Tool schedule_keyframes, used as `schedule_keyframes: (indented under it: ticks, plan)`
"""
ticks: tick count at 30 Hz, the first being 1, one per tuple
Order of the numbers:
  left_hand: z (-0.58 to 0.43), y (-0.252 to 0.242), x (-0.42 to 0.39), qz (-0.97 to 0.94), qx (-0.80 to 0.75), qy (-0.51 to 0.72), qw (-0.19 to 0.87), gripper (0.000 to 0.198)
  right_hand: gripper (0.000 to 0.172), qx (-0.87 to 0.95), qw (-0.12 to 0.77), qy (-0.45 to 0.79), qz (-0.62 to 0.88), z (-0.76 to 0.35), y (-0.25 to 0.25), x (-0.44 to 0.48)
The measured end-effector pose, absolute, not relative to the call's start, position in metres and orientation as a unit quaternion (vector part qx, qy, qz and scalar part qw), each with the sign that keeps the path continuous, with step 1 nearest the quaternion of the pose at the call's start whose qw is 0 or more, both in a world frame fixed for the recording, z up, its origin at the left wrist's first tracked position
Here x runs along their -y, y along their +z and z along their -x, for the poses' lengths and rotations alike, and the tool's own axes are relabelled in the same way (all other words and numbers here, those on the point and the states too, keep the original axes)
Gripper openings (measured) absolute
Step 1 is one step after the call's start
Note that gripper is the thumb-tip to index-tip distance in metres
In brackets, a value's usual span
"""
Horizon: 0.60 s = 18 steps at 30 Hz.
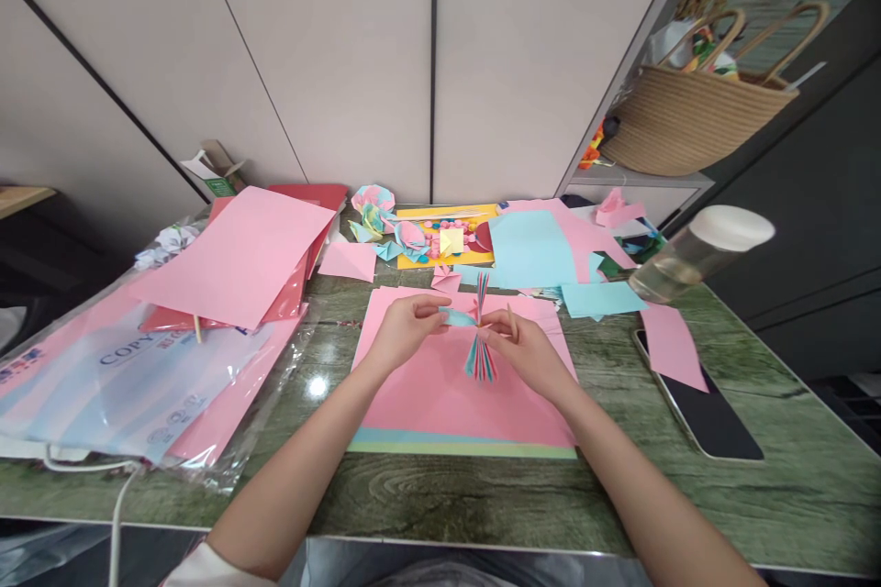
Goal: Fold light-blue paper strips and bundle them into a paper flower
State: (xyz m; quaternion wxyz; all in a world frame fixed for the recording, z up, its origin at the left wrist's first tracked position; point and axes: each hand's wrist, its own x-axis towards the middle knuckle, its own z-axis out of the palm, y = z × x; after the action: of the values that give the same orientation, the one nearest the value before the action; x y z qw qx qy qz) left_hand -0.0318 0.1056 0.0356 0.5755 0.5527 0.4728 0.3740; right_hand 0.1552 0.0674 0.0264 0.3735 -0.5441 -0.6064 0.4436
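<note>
Above a stack of pink paper sheets (440, 404), both hands work on folded paper. My left hand (406, 330) pinches the left end of a narrow light-blue paper piece (460, 318). That piece reaches to the middle of a pleated paper bundle (482, 363), striped pink, blue and white, which fans out at its top and bottom. My right hand (521, 350) grips the bundle at its narrow waist, fingers closed. Its fingers hide part of the waist, so I cannot tell how the blue piece joins there. A small pink folded paper (446, 279) lies just beyond.
Paper flowers (375, 216) and a yellow sheet (413, 260) with small beads lie at the back. Blue paper (529, 248) is beside them. At right are a tilted clear bottle (678, 257) and a phone (708, 417). Plastic-wrapped copy paper (138, 385) covers the left side.
</note>
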Motion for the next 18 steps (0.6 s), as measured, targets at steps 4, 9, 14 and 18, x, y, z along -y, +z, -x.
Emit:
schedule_keyframes:
  ticks: [4,9,14,18]
  plan:
    - [0.0317,0.035,-0.1061,-0.547,-0.464,0.385,0.581,0.03,0.023,0.607,0.375,0.44,0.545,-0.1557,0.0264,-0.0679]
    - [0.0329,0.0359,-0.1065,-0.527,-0.466,0.381,0.6,0.03,0.024,0.606,0.374,0.44,0.548,-0.1563,0.0269,-0.0687]
    - [0.0338,0.0393,-0.1068,-0.516,-0.471,0.371,0.612,0.032,0.025,0.603,0.376,0.443,0.547,-0.1556,0.0276,-0.068]
    - [0.0349,0.0363,-0.1079,-0.527,-0.473,0.371,0.601,0.034,0.025,0.607,0.371,0.442,0.546,-0.1542,0.031,-0.0661]
